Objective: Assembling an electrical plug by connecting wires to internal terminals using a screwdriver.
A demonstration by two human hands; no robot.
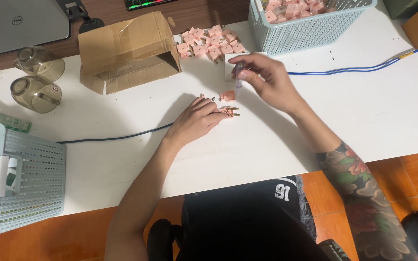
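Both hands work at the middle of the white bench (315, 121). Left hand (197, 121) lies flat, fingers pressing down a small pink plastic plug piece with brass pins (229, 112). Right hand (267, 77) hovers just above, fingers curled round a thin clear-handled screwdriver (238, 77) pointing down at a second pink plug half (227, 95). Near them sit a heap of pink plugs (211, 42), a torn brown cardboard box (126, 50) and a pale blue plastic basket (306, 26)
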